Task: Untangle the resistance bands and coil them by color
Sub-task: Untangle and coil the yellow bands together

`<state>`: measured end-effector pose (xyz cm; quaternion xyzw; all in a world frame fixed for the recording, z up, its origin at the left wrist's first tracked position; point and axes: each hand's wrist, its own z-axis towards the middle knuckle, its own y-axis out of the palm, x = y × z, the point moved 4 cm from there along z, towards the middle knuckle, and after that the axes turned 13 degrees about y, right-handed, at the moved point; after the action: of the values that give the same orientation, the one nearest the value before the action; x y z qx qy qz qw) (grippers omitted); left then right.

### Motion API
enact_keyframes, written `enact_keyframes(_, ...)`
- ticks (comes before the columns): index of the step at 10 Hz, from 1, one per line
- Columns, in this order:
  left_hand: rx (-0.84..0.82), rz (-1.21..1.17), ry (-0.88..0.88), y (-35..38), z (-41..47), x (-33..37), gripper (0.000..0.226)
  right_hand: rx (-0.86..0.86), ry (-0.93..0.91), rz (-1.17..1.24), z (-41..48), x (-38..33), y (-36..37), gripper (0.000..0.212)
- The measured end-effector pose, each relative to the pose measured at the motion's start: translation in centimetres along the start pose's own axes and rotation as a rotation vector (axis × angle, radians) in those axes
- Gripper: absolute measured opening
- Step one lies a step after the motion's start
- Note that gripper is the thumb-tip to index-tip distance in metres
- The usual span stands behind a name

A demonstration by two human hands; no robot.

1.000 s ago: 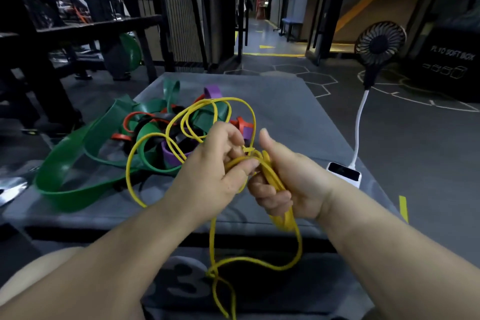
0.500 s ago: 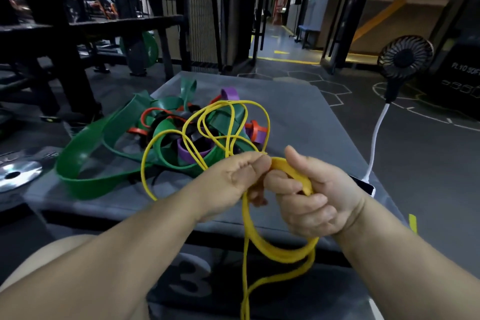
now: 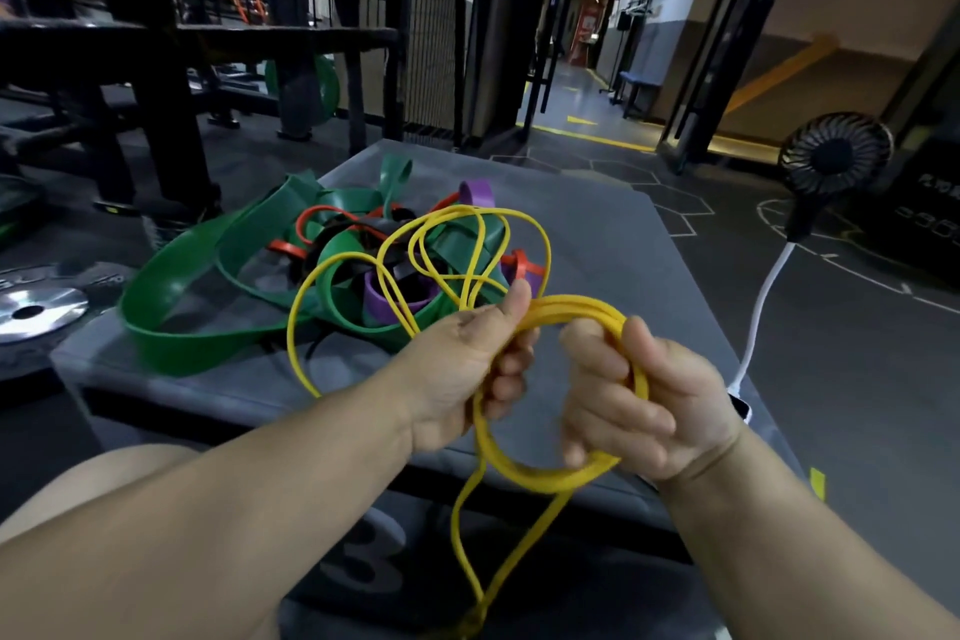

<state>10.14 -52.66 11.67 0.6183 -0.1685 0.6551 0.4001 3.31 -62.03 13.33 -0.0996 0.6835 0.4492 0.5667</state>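
Over grey box (image 3: 597,234), left hand (image 3: 462,369) and right hand (image 3: 644,411) fingers (image 3: 597,364) curl round yellow band (image 3: 576,309).

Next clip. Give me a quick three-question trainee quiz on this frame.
1. True or false: the left hand and right hand both grip the yellow band.
2. Which band on the box is widest? A purple band, B green band, C orange band.
3. Fill in: the fan is on the box's ___ side.
Key: 1 true; 2 B; 3 right.
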Motion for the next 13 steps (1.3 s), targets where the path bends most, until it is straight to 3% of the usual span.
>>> enact_keyframes(2,-0.408,-0.199,-0.165,0.9,-1.1,-2.9,0.065,0.157,-0.203,0.218,-1.0,-2.9,-0.5,0.027)
enact_keyframes(4,-0.347,0.042,-0.233,0.4,-0.9,-5.0,0.021,0.315,-0.347,0.272,-3.1,-4.9,-1.2,0.03)
enact_keyframes(6,-0.426,0.518,-0.33,-0.6,-1.3,-7.0,0.015,0.436,-0.505,0.316,-7.0,-7.7,-2.2,0.029)
enact_keyframes(7,-0.471,0.806,-0.24,-1.1,-0.9,-6.2,0.018,0.547,-0.623,0.402,-18.1,-9.6,-4.8,0.024)
enact_keyframes(8,-0.442,0.852,-0.202,-1.4,-0.8,-4.9,0.014,0.718,-0.684,0.315,-24.4,-14.1,-6.2,0.02)
enact_keyframes(9,-0.45,0.882,-0.181,-1.3,-0.7,-4.0,0.011,0.907,-0.717,0.199,-23.3,-15.4,-6.1,0.018)
enact_keyframes(10,-0.483,0.966,-0.066,-0.6,-0.8,-3.2,0.013,1.232,-0.808,0.159,-13.6,-7.5,-5.2,0.016)
enact_keyframes(12,-0.545,1.123,0.493,1.6,-1.8,-0.7,0.016,1.211,-0.238,-0.165,-5.7,-4.8,-4.0,0.012)
enact_keyframes(13,-0.436,1.027,0.692,1.9,-1.8,0.9,0.019,1.085,-0.004,-0.249,-2.9,-2.2,-2.5,0.02)
